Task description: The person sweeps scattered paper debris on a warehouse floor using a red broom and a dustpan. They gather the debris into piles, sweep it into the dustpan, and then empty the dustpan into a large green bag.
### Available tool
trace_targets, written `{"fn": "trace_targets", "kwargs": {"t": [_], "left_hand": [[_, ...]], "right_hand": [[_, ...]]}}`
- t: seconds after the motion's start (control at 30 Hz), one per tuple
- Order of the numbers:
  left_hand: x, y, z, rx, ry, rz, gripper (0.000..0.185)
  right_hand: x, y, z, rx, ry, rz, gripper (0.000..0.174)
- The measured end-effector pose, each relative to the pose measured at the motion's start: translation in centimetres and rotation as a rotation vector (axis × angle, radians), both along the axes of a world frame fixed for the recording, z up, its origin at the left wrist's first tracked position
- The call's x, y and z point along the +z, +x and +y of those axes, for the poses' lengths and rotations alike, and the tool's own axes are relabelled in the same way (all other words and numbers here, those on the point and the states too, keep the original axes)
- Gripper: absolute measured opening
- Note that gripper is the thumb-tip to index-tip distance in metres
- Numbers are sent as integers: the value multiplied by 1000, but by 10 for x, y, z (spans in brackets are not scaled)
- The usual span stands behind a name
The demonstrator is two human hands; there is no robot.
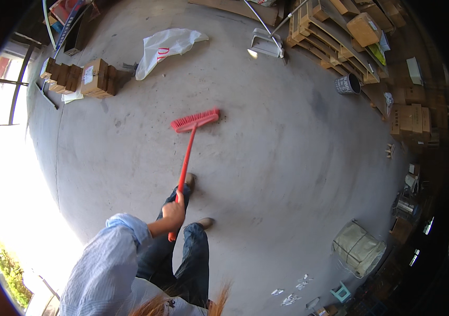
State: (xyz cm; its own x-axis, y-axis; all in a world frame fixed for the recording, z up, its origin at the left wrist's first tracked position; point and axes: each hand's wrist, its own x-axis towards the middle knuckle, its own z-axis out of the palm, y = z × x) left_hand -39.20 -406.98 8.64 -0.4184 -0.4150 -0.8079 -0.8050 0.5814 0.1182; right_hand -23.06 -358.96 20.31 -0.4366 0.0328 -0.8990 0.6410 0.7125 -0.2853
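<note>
My left hand [173, 215] is closed around the red handle [186, 162] of a push broom, near its upper end, which sticks out below the hand. Ahead of my feet, the broom's red head [195, 120] rests at floor level, its bristles pointing away from me. Small dark specks lie on the concrete floor [264, 158] around it. A white plastic bag [169, 49] with red lettering lies flat farther ahead. Toward the top right stands a grey long-handled dustpan [266, 42], with another pole beside it. My right hand is out of view.
Stacked cardboard boxes [97, 79] stand at left, near a bright doorway. Wooden pallets [327, 43] carrying boxes and a printed bucket [347, 84] are at upper right. A wrapped bale [358, 249], a small green stool [341, 292] and white scraps [290, 299] lie at lower right.
</note>
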Motion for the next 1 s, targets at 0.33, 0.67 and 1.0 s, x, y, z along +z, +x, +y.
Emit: {"fn": "trace_targets", "kwargs": {"t": [0.33, 0.67, 1.0], "left_hand": [[50, -38, 76, 513, 945, 165, 60], [84, 57, -126, 375, -49, 188, 62], [34, 80, -14, 296, 216, -76, 58]], "right_hand": [[3, 7, -41, -183, 5, 36, 30], [-17, 15, -55, -19, 10, 38, 30], [-15, 4, -46, -433, -98, -115, 33]]}}
